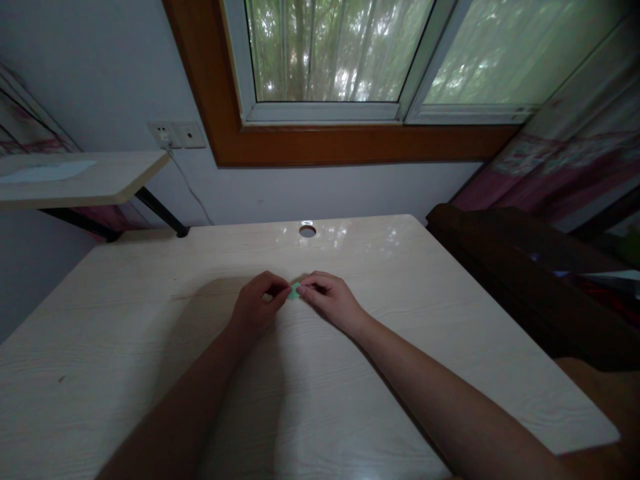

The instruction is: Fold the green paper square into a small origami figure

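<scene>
A small, flat, light green piece (295, 291) is held between my two hands, low over the pale wooden desk (360, 400). My left hand (257, 301) pinches its left edge between thumb and fingertips. On the opposite side, my right hand (330, 300) grips it the same way, with the thumb nearest me. The fingertips cover part of the piece, and its exact kind cannot be made out.
A round cable hole (307, 231) lies near the desk's far edge. At the left, a raised shelf (115, 180) stands on black legs. Behind are a wall socket (177, 135) with a plugged cord and a window (340, 53). Dark furniture (500, 287) stands along the right side.
</scene>
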The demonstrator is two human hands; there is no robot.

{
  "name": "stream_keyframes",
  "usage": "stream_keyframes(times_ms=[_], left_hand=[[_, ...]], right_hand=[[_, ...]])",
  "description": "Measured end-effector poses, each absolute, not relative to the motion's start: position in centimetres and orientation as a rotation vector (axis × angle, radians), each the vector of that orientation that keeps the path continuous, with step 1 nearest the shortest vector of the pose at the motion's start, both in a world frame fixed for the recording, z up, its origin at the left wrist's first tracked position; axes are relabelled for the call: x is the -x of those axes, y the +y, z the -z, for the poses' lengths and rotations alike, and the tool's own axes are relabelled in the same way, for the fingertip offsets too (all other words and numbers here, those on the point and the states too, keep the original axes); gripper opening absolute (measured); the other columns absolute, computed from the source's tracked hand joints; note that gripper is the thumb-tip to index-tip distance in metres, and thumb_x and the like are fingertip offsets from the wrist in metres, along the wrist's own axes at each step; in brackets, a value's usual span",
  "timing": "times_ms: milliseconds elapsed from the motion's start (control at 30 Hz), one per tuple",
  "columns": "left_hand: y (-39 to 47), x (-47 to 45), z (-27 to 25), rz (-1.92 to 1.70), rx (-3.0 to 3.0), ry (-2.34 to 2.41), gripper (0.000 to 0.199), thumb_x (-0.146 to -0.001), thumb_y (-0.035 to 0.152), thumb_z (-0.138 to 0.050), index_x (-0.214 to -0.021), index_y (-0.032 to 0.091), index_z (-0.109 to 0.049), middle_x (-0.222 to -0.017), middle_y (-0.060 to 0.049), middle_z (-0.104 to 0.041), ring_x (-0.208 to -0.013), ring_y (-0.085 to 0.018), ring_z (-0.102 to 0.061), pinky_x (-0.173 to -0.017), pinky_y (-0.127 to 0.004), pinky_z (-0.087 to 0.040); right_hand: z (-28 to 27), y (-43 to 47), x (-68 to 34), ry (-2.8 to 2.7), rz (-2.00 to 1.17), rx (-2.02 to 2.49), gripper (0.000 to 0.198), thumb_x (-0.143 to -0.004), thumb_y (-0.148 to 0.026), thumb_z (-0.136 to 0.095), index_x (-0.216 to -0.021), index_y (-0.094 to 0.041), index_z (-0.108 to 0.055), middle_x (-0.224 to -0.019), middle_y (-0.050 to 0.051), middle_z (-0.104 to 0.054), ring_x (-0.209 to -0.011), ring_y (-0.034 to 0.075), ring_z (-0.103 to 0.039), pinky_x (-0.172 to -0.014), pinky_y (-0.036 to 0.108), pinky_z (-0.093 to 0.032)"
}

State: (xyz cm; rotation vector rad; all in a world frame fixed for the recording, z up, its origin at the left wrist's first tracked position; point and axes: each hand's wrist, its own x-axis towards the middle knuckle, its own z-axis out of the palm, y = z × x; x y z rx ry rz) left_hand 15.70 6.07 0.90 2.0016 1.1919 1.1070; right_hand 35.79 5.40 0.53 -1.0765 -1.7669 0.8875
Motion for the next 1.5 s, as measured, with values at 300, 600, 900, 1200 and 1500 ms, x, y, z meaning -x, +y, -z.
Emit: stream_keyframes(times_ms=[300, 600, 900, 1200, 1500], left_hand=[[6.13, -15.62, -0.92, -1.164, -1.931, 1.170, 0.017, -0.083, 0.032, -0.068, -0.093, 0.019, -0.066, -0.085, -0.003, -0.070, -0.075, -0.015, -0.066, -0.072, -0.026, -0.054], [6.25, -15.63, -0.63, -1.139, -1.872, 1.174, 0.017, -0.080, 0.034, -0.070, -0.089, 0.020, -0.069, -0.081, -0.002, -0.073, -0.073, -0.015, -0.068, -0.072, -0.026, -0.055], [6.22, -15.64, -0.58, -1.100, -1.917, 1.158, 0.014, -0.081, 0.033, -0.069, -0.088, 0.020, -0.069, -0.082, -0.002, -0.072, -0.075, -0.016, -0.068, -0.073, -0.027, -0.054], [6.14, -15.59, -0.70, -1.088, -1.845, 1.104, 0.018, -0.082, 0.036, -0.067, -0.090, 0.019, -0.070, -0.084, -0.004, -0.073, -0.076, -0.016, -0.067, -0.074, -0.026, -0.053], [6.39, -15.62, -0.17, -0.976, -1.772, 1.161, 0.026, -0.084, 0.042, -0.062, -0.082, 0.017, -0.069, -0.073, -0.003, -0.069, -0.068, -0.016, -0.063, -0.064, -0.024, -0.051]], right_hand=[[-0.50, 5.35, -35.90, -1.730, -0.906, 1.040, 0.018, -0.088, -0.035, -0.062, -0.089, -0.020, -0.072, -0.082, 0.004, -0.067, -0.074, 0.015, -0.058, -0.067, 0.026, -0.044], [0.12, 5.44, -35.71, -1.641, -0.983, 1.054, 0.020, -0.085, -0.039, -0.066, -0.091, -0.020, -0.071, -0.077, 0.001, -0.062, -0.068, 0.013, -0.054, -0.063, 0.025, -0.042], [-0.11, 5.41, -35.86, -1.640, -1.055, 1.054, 0.023, -0.085, -0.040, -0.065, -0.085, -0.018, -0.071, -0.075, 0.002, -0.064, -0.067, 0.013, -0.055, -0.064, 0.025, -0.043], [-0.22, 5.45, -35.83, -1.573, -1.180, 1.045, 0.027, -0.084, -0.042, -0.066, -0.084, -0.016, -0.071, -0.072, 0.003, -0.066, -0.064, 0.013, -0.058, -0.062, 0.025, -0.046], [-0.38, 5.30, -35.69, -1.648, -1.113, 1.077, 0.025, -0.088, -0.040, -0.061, -0.086, -0.016, -0.070, -0.073, 0.003, -0.066, -0.064, 0.013, -0.059, -0.062, 0.025, -0.047]])
